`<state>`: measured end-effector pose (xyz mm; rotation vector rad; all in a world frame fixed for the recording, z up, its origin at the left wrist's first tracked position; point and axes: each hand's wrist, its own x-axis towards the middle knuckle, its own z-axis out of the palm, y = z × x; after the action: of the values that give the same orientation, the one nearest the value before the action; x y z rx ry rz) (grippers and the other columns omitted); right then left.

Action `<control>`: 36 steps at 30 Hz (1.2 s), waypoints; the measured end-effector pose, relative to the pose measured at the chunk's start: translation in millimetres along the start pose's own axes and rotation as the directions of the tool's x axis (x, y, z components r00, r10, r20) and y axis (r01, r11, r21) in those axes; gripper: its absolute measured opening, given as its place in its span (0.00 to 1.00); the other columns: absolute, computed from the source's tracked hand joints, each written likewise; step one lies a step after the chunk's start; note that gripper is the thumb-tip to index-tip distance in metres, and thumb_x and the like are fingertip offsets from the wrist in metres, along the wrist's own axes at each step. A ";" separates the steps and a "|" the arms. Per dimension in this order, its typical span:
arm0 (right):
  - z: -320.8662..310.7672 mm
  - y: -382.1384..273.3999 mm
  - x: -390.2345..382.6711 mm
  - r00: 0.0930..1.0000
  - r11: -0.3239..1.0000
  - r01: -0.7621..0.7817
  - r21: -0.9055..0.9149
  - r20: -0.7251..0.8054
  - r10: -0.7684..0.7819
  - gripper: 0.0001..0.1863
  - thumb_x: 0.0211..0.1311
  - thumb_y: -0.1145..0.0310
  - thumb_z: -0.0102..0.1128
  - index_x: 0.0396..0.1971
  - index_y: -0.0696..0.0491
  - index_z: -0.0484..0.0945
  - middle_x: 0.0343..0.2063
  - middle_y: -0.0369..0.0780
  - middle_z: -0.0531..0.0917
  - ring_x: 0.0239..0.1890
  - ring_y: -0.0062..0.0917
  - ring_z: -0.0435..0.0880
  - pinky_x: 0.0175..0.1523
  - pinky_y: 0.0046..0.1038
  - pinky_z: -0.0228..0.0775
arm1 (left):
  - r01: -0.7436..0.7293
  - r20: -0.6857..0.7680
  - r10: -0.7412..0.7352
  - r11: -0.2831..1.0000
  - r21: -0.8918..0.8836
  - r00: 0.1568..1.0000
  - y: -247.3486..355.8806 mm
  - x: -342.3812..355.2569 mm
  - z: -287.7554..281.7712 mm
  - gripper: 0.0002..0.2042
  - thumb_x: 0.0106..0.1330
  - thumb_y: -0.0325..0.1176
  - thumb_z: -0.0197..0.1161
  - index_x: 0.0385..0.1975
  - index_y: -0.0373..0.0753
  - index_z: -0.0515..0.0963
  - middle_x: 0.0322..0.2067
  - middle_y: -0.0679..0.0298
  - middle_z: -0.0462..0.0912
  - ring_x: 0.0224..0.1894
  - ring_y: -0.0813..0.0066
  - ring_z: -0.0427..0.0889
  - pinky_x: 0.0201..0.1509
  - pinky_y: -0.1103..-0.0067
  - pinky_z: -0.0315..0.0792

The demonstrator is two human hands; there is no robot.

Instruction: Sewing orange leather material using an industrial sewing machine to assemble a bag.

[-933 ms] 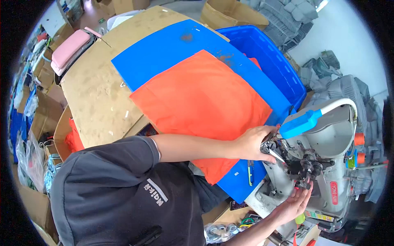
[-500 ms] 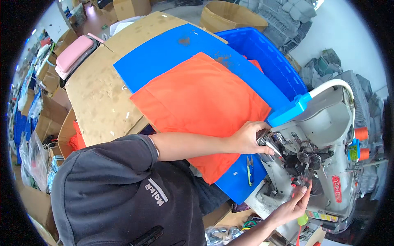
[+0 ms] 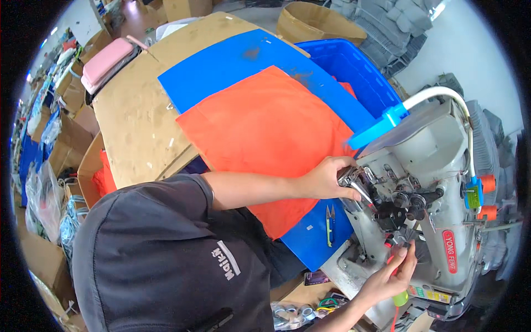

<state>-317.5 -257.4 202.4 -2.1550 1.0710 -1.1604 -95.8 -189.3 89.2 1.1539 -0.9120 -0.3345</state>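
Observation:
A grey industrial sewing machine (image 3: pixel 434 213) stands at the right. My left hand (image 3: pixel 326 177) reaches across to it, with fingers and thumb closed around the metal end part (image 3: pixel 354 181) of its head. Lower down, my right hand (image 3: pixel 391 275) is held up beside the needle and looper area, its fingertips pinched together. A bit of red shows at those fingers, but what they hold cannot be made out. An orange cloth piece (image 3: pixel 265 135) lies flat under my left forearm. Small yellow-handled thread snips (image 3: pixel 330 227) rest on the blue board (image 3: pixel 215 72) nearby.
A blue lamp (image 3: pixel 379 128) on a white bent neck hangs over the machine. Behind the board stands a blue bin (image 3: pixel 354 61); orange thread spools (image 3: pixel 487 183) sit at the right. A pink case (image 3: pixel 105 62) lies on the cardboard-covered table (image 3: pixel 133 116). A light-green object (image 3: pixel 400 299) is below my right hand.
The view has shifted slightly. The blue lamp has swung, its neck standing higher. My right hand's fingers have curled closer together by the machine; my left hand keeps its hold.

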 end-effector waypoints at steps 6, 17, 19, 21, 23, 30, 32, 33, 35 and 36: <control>-0.9 23.9 12.1 0.915 0.886 0.402 -0.232 0.126 -0.382 0.34 0.49 0.71 0.69 0.58 0.61 0.69 0.55 0.50 0.71 0.60 0.43 0.69 0.62 0.41 0.62 | -0.098 0.138 0.070 0.973 0.207 0.988 5.9 6.8 -15.0 0.38 0.33 0.54 0.82 0.41 0.31 0.77 0.35 0.53 0.82 0.38 0.58 0.83 0.43 0.70 0.75; 8.3 52.8 51.3 0.904 0.798 0.426 -0.426 0.237 -0.357 0.35 0.35 0.73 0.77 0.50 0.62 0.74 0.53 0.50 0.75 0.58 0.42 0.72 0.64 0.38 0.61 | -0.059 0.109 0.031 0.962 0.267 0.994 5.6 7.4 -7.6 0.35 0.33 0.53 0.81 0.37 0.33 0.77 0.32 0.54 0.81 0.36 0.57 0.83 0.38 0.67 0.75; 14.4 46.7 49.8 0.881 0.750 0.473 -0.462 0.260 -0.396 0.36 0.35 0.71 0.78 0.50 0.63 0.73 0.52 0.50 0.75 0.57 0.43 0.73 0.63 0.38 0.62 | -0.066 0.145 0.026 0.958 0.280 0.989 6.9 10.6 -14.7 0.35 0.34 0.54 0.81 0.36 0.33 0.77 0.31 0.54 0.81 0.35 0.57 0.82 0.38 0.67 0.75; 16.5 36.6 37.2 0.914 0.820 0.401 -0.408 0.236 -0.329 0.36 0.36 0.71 0.78 0.50 0.63 0.73 0.51 0.49 0.76 0.56 0.43 0.73 0.62 0.38 0.62 | -0.014 0.233 -0.052 0.961 0.275 0.971 10.9 11.3 -24.6 0.36 0.36 0.55 0.80 0.40 0.33 0.76 0.34 0.53 0.81 0.37 0.56 0.82 0.39 0.66 0.74; 15.2 33.1 39.4 0.914 0.833 0.401 -0.381 0.229 -0.335 0.35 0.37 0.72 0.77 0.50 0.62 0.73 0.50 0.47 0.76 0.54 0.42 0.74 0.61 0.36 0.63 | -0.173 0.193 0.126 0.951 0.256 0.973 -0.2 7.5 -25.1 0.37 0.38 0.55 0.79 0.42 0.33 0.75 0.36 0.53 0.81 0.38 0.55 0.81 0.40 0.66 0.74; 16.6 46.7 41.5 0.904 0.807 0.427 -0.407 0.203 -0.376 0.32 0.42 0.77 0.72 0.53 0.61 0.72 0.48 0.47 0.76 0.50 0.39 0.75 0.60 0.34 0.64 | 0.013 0.117 -0.020 0.998 0.062 0.993 29.3 2.6 -38.3 0.24 0.49 0.37 0.78 0.41 0.35 0.72 0.32 0.63 0.79 0.33 0.77 0.78 0.38 0.79 0.74; 21.2 32.4 34.9 0.928 0.837 0.371 -0.402 0.180 -0.326 0.32 0.48 0.73 0.73 0.54 0.63 0.69 0.50 0.49 0.75 0.53 0.41 0.74 0.60 0.34 0.63 | 0.078 0.168 -0.094 0.992 0.100 0.981 29.3 6.2 -44.3 0.21 0.50 0.36 0.77 0.37 0.35 0.73 0.30 0.63 0.79 0.32 0.77 0.78 0.36 0.79 0.74; 19.4 34.9 27.1 0.930 0.832 0.364 -0.419 0.108 -0.353 0.35 0.48 0.71 0.73 0.57 0.62 0.68 0.53 0.49 0.74 0.55 0.43 0.73 0.61 0.36 0.63 | 0.085 0.173 -0.089 0.996 0.030 0.981 24.6 5.3 -45.0 0.20 0.50 0.36 0.77 0.35 0.35 0.73 0.30 0.63 0.79 0.32 0.76 0.79 0.36 0.78 0.74; 13.8 39.9 3.4 0.930 0.871 0.324 -0.370 -0.045 -0.365 0.34 0.53 0.69 0.71 0.58 0.62 0.67 0.54 0.49 0.73 0.56 0.41 0.73 0.62 0.39 0.64 | -0.111 0.212 0.087 0.988 0.106 0.973 31.1 -6.8 -62.4 0.22 0.51 0.39 0.76 0.39 0.36 0.72 0.33 0.61 0.78 0.35 0.70 0.79 0.40 0.74 0.75; 13.6 36.7 -17.5 0.931 0.907 0.300 -0.296 -0.115 -0.346 0.31 0.57 0.68 0.68 0.57 0.64 0.66 0.54 0.51 0.74 0.55 0.38 0.74 0.62 0.40 0.64 | -0.200 0.243 0.151 0.961 0.192 0.958 39.9 -19.6 -80.4 0.23 0.52 0.41 0.75 0.40 0.37 0.72 0.35 0.60 0.77 0.37 0.67 0.79 0.41 0.72 0.75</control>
<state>-327.2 -264.4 161.2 -2.5661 1.0163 -1.4326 -54.9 -109.0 107.3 1.2376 -1.2682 -0.2279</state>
